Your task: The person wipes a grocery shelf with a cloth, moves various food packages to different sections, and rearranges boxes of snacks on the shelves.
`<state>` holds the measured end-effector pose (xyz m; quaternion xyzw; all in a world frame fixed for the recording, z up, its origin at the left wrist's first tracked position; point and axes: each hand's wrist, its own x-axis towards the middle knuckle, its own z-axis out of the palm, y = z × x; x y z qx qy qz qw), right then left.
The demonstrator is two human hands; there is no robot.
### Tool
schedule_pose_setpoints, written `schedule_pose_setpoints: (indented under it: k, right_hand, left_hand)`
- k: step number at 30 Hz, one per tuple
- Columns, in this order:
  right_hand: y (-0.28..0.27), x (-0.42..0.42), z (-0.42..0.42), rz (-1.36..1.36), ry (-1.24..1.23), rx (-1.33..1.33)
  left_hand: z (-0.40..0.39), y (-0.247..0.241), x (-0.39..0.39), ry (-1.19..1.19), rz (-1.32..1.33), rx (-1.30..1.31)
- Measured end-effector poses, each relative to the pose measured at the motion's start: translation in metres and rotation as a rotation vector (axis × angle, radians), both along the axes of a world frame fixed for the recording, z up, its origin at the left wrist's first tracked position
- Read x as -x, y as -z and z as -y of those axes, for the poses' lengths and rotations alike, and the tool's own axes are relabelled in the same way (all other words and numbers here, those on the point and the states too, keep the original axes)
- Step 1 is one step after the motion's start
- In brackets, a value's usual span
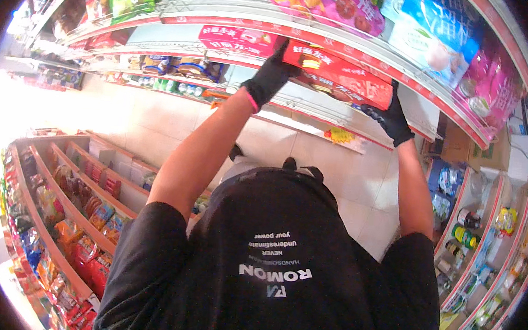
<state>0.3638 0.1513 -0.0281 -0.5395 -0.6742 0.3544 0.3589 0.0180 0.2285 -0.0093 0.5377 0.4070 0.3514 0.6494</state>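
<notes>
Both my hands wear black gloves and grip a long red snack carton (341,73) on a shelf of the store rack. My left hand (273,75) holds its left end, and my right hand (391,117) holds its right end. The carton bears printed writing and a picture of layered cakes. It sits slightly tilted, its right end lower in the picture. Against its left end is a pink carton (239,41), close beside my left fingers. The fingers behind the red carton are partly hidden.
Overhead, a shelf edge (329,42) carries pink snack bags (327,5) and a blue-and-white bag (434,39). Lower shelves hold more packages (192,68). Behind me on the left stands a snack rack (75,196); on the right, a rack with bottles (465,236). Cardboard boxes (470,144) stand at right.
</notes>
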Motion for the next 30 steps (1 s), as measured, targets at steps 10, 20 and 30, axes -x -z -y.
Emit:
schedule_pose_setpoints:
  k: [10,20,30]
  right_hand:
    - [0.011,-0.034,-0.046,0.075,0.028,0.126]
    - [0.068,-0.054,-0.086,0.139,-0.067,0.26]
    - [0.064,-0.025,-0.08,0.337,-0.033,0.084]
  left_hand:
    - [-0.07,0.042,-0.028,0.046,-0.287,-0.632]
    - [-0.105,0.085,-0.046,-0.055,-0.302,-0.484]
    - [-0.125,0.135,-0.038,-0.188,-0.628,-0.832]
